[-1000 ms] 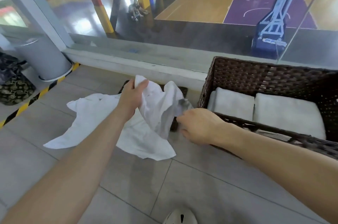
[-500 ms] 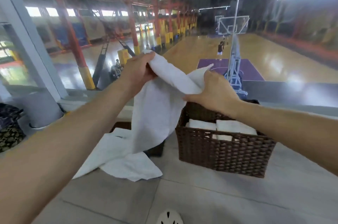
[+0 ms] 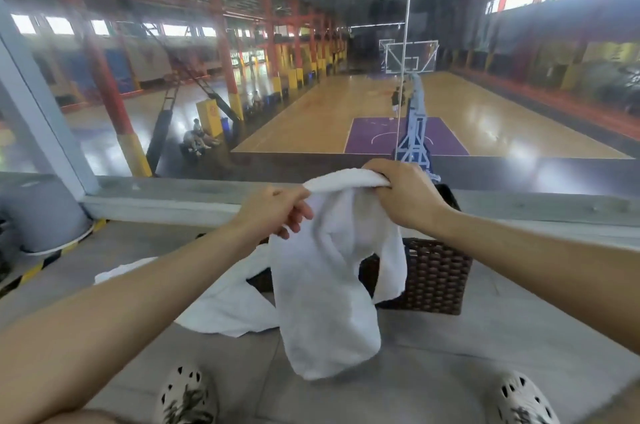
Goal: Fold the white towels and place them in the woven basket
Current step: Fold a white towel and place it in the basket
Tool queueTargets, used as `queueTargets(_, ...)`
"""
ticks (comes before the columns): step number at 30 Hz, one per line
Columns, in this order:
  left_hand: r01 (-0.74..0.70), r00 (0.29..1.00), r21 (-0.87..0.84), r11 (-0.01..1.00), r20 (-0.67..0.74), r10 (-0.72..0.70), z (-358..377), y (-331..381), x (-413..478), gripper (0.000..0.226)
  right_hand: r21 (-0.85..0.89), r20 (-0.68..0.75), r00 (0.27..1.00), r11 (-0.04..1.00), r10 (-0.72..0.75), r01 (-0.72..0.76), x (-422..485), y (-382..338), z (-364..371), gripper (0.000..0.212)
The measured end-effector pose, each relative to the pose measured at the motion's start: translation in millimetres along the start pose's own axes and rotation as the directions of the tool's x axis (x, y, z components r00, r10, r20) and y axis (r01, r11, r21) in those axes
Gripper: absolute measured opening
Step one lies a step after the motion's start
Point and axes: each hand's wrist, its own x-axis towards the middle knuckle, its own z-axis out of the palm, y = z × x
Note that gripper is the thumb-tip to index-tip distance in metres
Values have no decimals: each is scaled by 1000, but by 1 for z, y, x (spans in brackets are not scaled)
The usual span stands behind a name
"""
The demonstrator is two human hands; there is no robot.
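Hanging between both hands, white towel (image 3: 322, 285) raised in front of the woven basket (image 3: 434, 278), left hand (image 3: 277, 212) pinching one top corner, right hand (image 3: 407, 196) gripping the other, second towel (image 3: 228, 305) on the tiled floor (image 3: 467, 354)

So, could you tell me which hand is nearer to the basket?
Right. The right hand holds the towel above the basket; the left hand grips it further to the left.
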Motion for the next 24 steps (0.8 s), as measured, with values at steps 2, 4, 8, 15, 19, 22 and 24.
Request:
queueTargets(2,-70,995,143,987,-54,78,0,-22,0,28,18,86,996,1000,-18,16,-13,3,1,47)
queueTargets(4,-209,977,196,958,74,198,5,-32,-1,27,32,180,982,998,-54,49,-22,0,6,53)
queueTargets(8,-325,803,173,930,570,174,26,-33,-13,70,62,291,940,984,-176,165,-32,-17,7,58)
queueTargets(15,-343,709,385,856,705,-33,31,-20,-14,69,49,266,956,992,-127,118,-35,-19,-9,51)
queueTargets(19,-316,759,491,812,644,-94,20,-25,-9,42,-31,175,984,999,19,-14,-36,-4,-14,41)
queueTargets(22,-310,812,573,759,574,-102,4,-40,-2,40,-59,94,987,991,127,-122,-33,5,-16,35)
queueTargets(24,-314,863,625,715,501,-59,-5,-50,2,29,-77,98,983,986,152,-145,-33,6,-18,34)
